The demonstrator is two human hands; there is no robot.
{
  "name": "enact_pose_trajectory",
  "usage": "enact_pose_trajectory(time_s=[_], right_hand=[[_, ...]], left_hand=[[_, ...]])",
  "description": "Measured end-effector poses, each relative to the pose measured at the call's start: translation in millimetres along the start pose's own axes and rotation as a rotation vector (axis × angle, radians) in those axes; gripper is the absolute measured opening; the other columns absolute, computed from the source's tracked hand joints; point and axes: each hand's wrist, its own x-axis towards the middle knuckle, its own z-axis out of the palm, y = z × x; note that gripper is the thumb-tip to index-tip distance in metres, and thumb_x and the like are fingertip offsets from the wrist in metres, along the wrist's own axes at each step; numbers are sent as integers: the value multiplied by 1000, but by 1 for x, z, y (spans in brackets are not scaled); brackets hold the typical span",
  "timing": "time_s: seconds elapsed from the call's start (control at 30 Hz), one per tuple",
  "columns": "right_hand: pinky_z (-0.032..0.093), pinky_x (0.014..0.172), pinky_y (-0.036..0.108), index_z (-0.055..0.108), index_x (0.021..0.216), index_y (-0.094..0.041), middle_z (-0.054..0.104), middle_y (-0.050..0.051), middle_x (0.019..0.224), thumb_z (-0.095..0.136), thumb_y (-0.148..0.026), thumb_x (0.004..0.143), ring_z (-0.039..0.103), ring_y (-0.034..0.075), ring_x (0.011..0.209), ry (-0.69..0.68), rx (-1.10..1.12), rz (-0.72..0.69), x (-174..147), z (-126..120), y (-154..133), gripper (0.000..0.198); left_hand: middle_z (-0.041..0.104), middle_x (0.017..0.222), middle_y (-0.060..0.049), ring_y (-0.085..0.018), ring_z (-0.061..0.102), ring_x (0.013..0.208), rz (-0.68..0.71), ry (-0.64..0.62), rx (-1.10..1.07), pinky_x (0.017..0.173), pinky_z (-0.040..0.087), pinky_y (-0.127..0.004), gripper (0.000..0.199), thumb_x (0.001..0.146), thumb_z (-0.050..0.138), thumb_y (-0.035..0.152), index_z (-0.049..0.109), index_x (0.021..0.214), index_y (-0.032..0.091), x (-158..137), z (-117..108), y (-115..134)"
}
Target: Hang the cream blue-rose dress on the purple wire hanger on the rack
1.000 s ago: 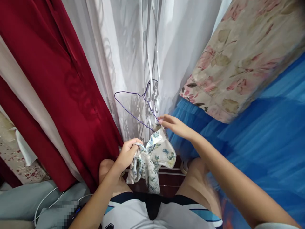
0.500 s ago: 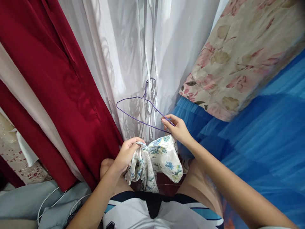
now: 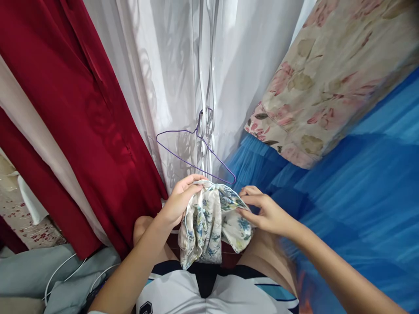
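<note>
My left hand [image 3: 182,198] grips the gathered top edge of a white floral garment [image 3: 209,226] with blue and green flowers, thumb on the near side. The cloth hangs in folds above my lap. At the garment's right edge, my right hand [image 3: 262,209] has the cloth between thumb and fingers. Just beyond the garment, a purple wire hanger [image 3: 193,163] hangs by its hook from a white metal stand [image 3: 202,87]. Neither hand touches the hanger, and its lower right corner lies close above the cloth.
A long red garment [image 3: 94,109] hangs at left, with white fabric [image 3: 163,65] behind the stand. To the right hang a beige floral cloth [image 3: 310,96] and blue tulle [image 3: 353,187]. Grey fabric [image 3: 29,270] with white cords [image 3: 59,274] lies at lower left.
My right hand has let go of the hanger's right corner and moved down to the garment's right edge. My left hand has raised the cloth slightly, moving right. The hanger now hangs free.
</note>
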Motion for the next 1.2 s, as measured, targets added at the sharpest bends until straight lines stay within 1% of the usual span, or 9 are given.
enact_pose_trajectory(time_s=[0.1, 0.17, 0.27, 0.4, 0.57, 0.73, 0.87, 1.03, 1.2], right_hand=[[45, 80, 36, 55, 67, -19, 58, 5, 84, 65, -36, 87, 55, 22, 85, -4, 294, 124, -5, -22, 7, 28], [44, 64, 29, 53, 69, -19, 57, 3, 79, 67, -40, 85, 54, 17, 71, 12, 512, 254, -5, -36, 15, 30], [26, 44, 23, 55, 73, -20, 48, -3, 60, 69, -43, 84, 38, 10, 48, 56, 643, 426, 8, -55, 29, 29], [37, 51, 22, 64, 79, -20, 63, 1, 76, 75, -43, 78, 52, 13, 62, 240, 498, 316, 55, -67, 43, 25], [42, 58, 23, 64, 81, -20, 63, -2, 72, 76, -46, 76, 55, 13, 64, 203, 596, 280, 112, -48, 42, 29], [48, 61, 25, 68, 104, -23, 70, -1, 82, 81, -38, 71, 63, 14, 67, 183, 771, 342, 114, -38, 35, 39], [51, 64, 28, 72, 112, -23, 74, 4, 95, 78, -40, 74, 67, 19, 75, 99, 699, 378, 108, -51, 27, 42], [52, 66, 28, 77, 103, -21, 75, 4, 97, 78, -45, 73, 68, 21, 79, 81, 583, 350, 112, -62, 21, 38], [53, 58, 29, 75, 114, -21, 76, 5, 89, 80, -44, 71, 68, 20, 68, 36, 701, 453, 108, -72, 26, 48]], left_hand=[[69, 88, -4, -12, 62, 72, 19, -2, 127, 64, 46, -19, 20, 82, 69, 25, 64, 100, 17, -2, -12, 1], [69, 84, -4, -12, 61, 68, 21, -27, 253, 60, 43, -19, 22, 81, 72, 28, 64, 98, 17, -3, -22, -3], [61, 68, 1, -9, 52, 57, 12, -86, 435, 53, 35, -18, 27, 82, 72, 34, 64, 101, 16, -5, -37, -10], [62, 76, -1, -12, 56, 68, 102, -78, 568, 61, 40, -21, 28, 85, 67, 35, 65, 106, 16, -5, -57, -15], [62, 82, -1, -15, 57, 77, 227, -28, 834, 68, 42, -24, 15, 88, 50, 24, 63, 92, 18, -4, -98, -14], [57, 71, -2, -19, 56, 74, 278, 103, 1420, 73, 42, -28, 23, 87, 45, 24, 54, 66, 20, 18, -163, -12], [64, 74, -4, -22, 61, 78, 187, 195, 1496, 73, 43, -29, 20, 87, 46, 26, 60, 74, 22, 60, -201, 10], [68, 95, -10, -30, 62, 95, 259, 450, 1466, 80, 42, -35, 20, 89, 43, 21, 63, 93, 22, 120, -204, 52], [66, 101, -9, -24, 62, 96, 390, 514, 1345, 82, 44, -31, 27, 93, 36, 18, 58, 110, 18, 171, -168, 73]])
